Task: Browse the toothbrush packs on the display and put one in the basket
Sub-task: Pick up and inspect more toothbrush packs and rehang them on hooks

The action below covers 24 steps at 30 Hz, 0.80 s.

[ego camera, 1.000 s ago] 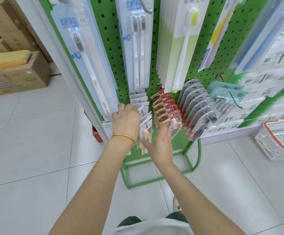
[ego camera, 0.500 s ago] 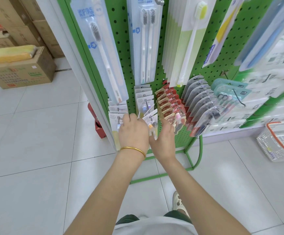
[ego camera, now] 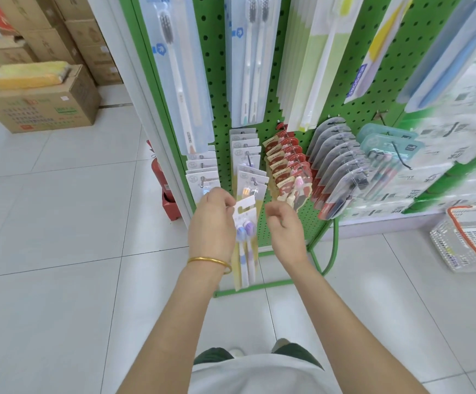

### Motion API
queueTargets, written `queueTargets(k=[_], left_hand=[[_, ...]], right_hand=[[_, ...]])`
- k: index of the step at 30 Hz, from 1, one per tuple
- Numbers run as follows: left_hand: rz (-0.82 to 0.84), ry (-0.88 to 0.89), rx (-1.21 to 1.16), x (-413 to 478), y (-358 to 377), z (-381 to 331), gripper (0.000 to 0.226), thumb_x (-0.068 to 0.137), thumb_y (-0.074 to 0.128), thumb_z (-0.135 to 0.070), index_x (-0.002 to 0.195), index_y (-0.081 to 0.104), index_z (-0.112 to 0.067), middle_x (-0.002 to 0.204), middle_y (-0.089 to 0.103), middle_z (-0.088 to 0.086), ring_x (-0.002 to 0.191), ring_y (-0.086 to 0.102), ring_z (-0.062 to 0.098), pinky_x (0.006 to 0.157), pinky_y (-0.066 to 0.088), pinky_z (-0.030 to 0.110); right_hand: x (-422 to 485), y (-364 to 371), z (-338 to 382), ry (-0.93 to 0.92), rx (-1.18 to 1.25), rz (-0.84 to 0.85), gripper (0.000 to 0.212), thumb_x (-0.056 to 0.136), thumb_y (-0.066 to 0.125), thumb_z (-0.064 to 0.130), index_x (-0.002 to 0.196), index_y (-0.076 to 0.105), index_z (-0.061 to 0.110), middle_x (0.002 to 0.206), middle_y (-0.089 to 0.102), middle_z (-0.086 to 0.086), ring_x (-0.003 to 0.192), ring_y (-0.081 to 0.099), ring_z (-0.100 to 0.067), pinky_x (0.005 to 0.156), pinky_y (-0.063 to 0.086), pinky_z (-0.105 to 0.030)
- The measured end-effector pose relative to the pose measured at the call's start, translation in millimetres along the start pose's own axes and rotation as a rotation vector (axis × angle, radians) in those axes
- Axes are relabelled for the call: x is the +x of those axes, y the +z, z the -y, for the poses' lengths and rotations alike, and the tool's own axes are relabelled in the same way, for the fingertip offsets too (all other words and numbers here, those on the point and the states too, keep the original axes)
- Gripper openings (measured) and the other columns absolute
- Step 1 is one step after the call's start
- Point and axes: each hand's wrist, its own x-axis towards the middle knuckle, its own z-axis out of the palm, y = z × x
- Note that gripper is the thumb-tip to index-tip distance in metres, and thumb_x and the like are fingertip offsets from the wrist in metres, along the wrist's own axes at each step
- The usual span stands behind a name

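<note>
the left hand (ego camera: 212, 220) pinches a twin toothbrush pack (ego camera: 245, 243) by its top tab, letting it hang clear of the pegboard (ego camera: 342, 66) for a look. the right hand (ego camera: 286, 230) hovers beside it, loosely curled, empty. the basket (ego camera: 444, 245) sits on the floor, well off right.

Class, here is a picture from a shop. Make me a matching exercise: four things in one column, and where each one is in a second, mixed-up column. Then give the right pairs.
Things
1. toothbrush pack
2. basket
3. cardboard box
4. gold bangle

Places
A. on the floor, far right
B. round the left wrist
C. on the floor, far left
D. pinched in the left hand

Pairs: 1-D, 2-A, 3-C, 4-B
</note>
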Motion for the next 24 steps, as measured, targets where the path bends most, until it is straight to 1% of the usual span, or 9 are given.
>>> queueTargets(k=[1,3,6,10,11,14,16,19,24], left_hand=[[-0.016,-0.009,-0.085,1,2,0,0.018,0.087,0.049,0.001,0.088,0.053,-0.017,0.091,0.059,0.000,0.082,0.053,0.017,0.068,0.038,0.024],[-0.038,-0.020,-0.210,3,5,-4,0.021,0.087,0.052,0.002,0.083,0.050,-0.019,0.081,0.056,-0.007,0.079,0.053,0.015,0.068,0.041,0.019],[-0.070,-0.059,-0.390,8,11,-13,0.030,0.087,0.054,0.002,0.080,0.047,-0.026,0.081,0.054,-0.012,0.077,0.054,0.008,0.073,0.049,0.029],[-0.131,-0.121,-0.534,9,34,-31,0.018,0.090,0.049,0.001,0.097,0.049,-0.016,0.087,0.053,-0.009,0.077,0.051,0.007,0.069,0.043,0.012],[-0.143,-0.148,-0.560,5,43,-38,0.016,0.092,0.046,-0.001,0.101,0.048,-0.014,0.088,0.052,-0.007,0.076,0.050,0.006,0.067,0.041,0.011],[-0.166,-0.188,-0.618,-16,69,-55,0.016,0.098,0.040,-0.010,0.114,0.045,-0.010,0.102,0.052,-0.004,0.088,0.050,0.000,0.073,0.035,0.003],[-0.185,-0.212,-0.609,-29,82,-59,0.032,0.100,0.038,-0.018,0.130,0.039,-0.008,0.124,0.048,0.000,0.108,0.048,0.005,0.085,0.034,0.003],[-0.215,-0.142,-0.529,-42,90,-61,0.047,0.100,0.037,-0.024,0.143,0.024,-0.010,0.148,0.032,0.004,0.134,0.033,0.014,0.108,0.028,0.021],[-0.107,-0.004,-0.341,-62,97,-65,0.060,0.097,0.043,-0.031,0.147,0.014,-0.017,0.154,0.022,-0.004,0.134,0.031,0.007,0.094,0.030,0.014]], right_hand=[[-2,-5,3,0.008,0.065,0.040,0.021,0.093,0.044,0.004,0.104,0.062,0.006,0.105,0.062,-0.005,0.099,0.054,-0.015,0.085,0.040,-0.021],[-5,-16,8,0.043,0.182,0.125,0.024,0.099,0.042,0.017,0.088,0.063,0.012,0.090,0.063,-0.002,0.087,0.055,-0.011,0.082,0.042,-0.027],[-10,-36,15,0.029,0.267,0.214,0.026,0.099,0.046,0.022,0.078,0.059,0.027,0.078,0.057,0.015,0.073,0.053,0.007,0.072,0.040,-0.011],[-9,-62,15,-0.028,0.273,0.214,0.026,0.095,0.054,0.013,0.069,0.060,0.016,0.066,0.053,0.012,0.062,0.047,0.002,0.061,0.038,-0.012],[-10,-66,14,-0.025,0.291,0.208,0.026,0.094,0.055,0.012,0.069,0.059,0.013,0.062,0.051,0.012,0.059,0.044,0.001,0.059,0.036,-0.014],[-17,-74,10,-0.010,0.349,0.152,0.024,0.093,0.056,0.008,0.069,0.058,0.008,0.061,0.047,0.006,0.056,0.040,-0.001,0.056,0.035,-0.014],[-22,-79,8,0.002,0.382,0.127,0.026,0.092,0.056,0.007,0.067,0.055,0.011,0.063,0.047,0.004,0.057,0.041,-0.002,0.056,0.036,-0.013],[-30,-87,1,0.094,0.476,0.142,0.026,0.093,0.055,0.008,0.067,0.056,0.015,0.066,0.048,0.005,0.061,0.043,-0.003,0.061,0.038,-0.014],[-29,-92,0,0.262,0.684,0.111,0.025,0.094,0.054,0.011,0.071,0.061,0.017,0.070,0.060,0.002,0.073,0.051,-0.014,0.076,0.043,-0.032]])
